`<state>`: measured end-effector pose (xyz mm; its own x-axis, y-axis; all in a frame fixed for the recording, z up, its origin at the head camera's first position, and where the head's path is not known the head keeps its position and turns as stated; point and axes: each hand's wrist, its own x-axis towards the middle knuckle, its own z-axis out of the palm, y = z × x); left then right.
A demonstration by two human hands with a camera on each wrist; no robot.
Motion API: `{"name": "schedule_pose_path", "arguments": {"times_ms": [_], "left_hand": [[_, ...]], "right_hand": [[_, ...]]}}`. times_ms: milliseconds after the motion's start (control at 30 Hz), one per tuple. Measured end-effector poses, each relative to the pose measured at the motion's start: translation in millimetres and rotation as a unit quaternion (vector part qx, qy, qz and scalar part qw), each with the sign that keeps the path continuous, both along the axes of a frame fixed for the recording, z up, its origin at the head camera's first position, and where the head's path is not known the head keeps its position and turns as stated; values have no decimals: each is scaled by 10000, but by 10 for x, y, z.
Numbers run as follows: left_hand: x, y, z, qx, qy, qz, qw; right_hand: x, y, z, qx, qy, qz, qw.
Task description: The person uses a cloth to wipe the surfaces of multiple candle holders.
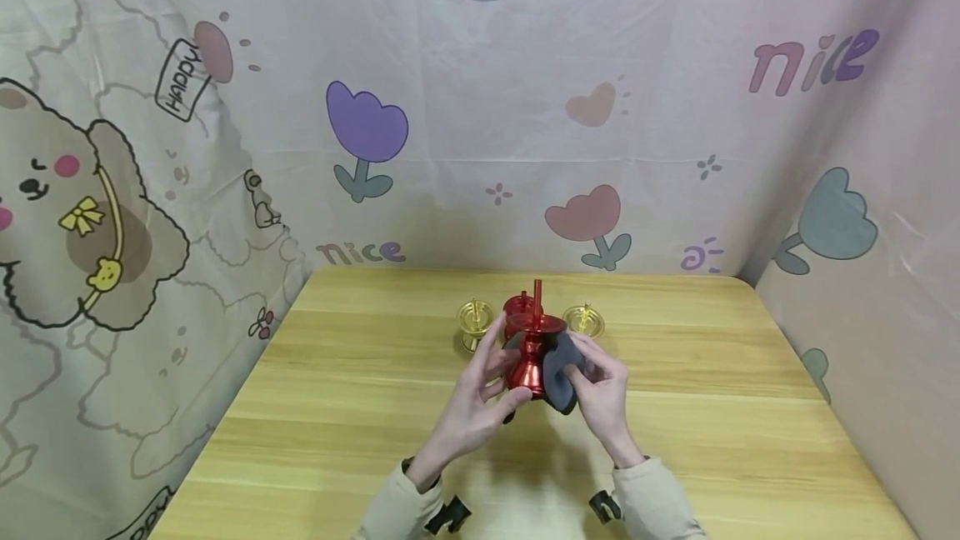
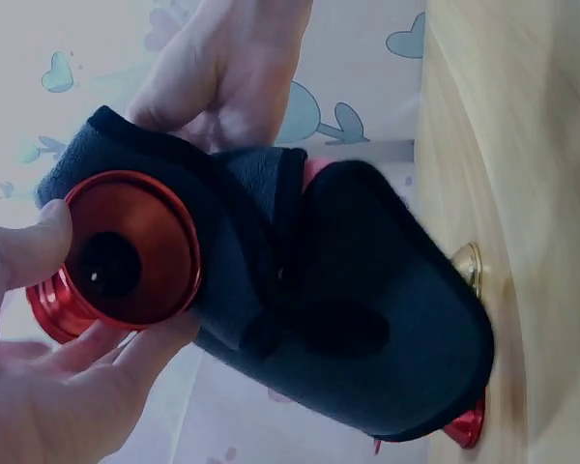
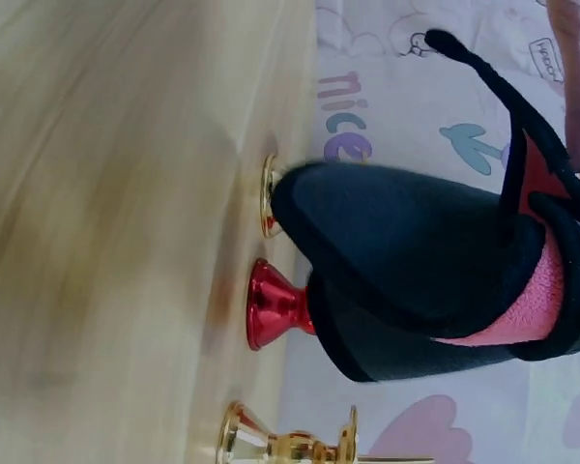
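At the lower centre of the head view, the left hand (image 1: 472, 402) grips the red candlestick (image 1: 531, 357) above the wooden table (image 1: 360, 407). The right hand (image 1: 600, 390) pinches a dark cloth (image 1: 561, 373) against it. Two gold holders (image 1: 476, 322) stand behind.

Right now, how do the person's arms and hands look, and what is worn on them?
Both hands, left hand and right hand, are bare. Each arm wears a beige sleeve with a ribbed cuff. A small black wrist camera mount sits under each wrist.

A pale wooden tabletop (image 1: 360, 407) stood against cartoon-printed cloth hangings (image 1: 525, 107) showing tulips, hearts and a bear, softly lit.
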<state>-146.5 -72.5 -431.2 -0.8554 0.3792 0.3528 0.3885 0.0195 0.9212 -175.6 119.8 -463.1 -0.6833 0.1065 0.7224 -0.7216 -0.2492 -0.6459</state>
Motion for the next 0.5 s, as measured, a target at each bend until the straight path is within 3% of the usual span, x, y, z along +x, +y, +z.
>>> {"name": "schedule_pose_path", "arguments": {"times_ms": [100, 233, 367, 433, 500], "left_hand": [[-5, -17, 2, -29, -244, -133, 9996], [-21, -8, -5, -75, -540, 87, 9985], [-41, -19, -15, -66, -478, 214, 9986], [-46, -40, -17, -57, -400, 141, 9991], [-52, -54, -24, 9, -391, 39, 9992]], "right_hand": [[2, -9, -19, -25, -130, 23, 9999], [8, -37, -51, 239, -26, -348, 9991], [13, -69, -70, 584, 388, -833, 9941], [18, -73, -71, 711, 401, -1016, 9915], [17, -69, -68, 659, 262, -928, 9932]]}}
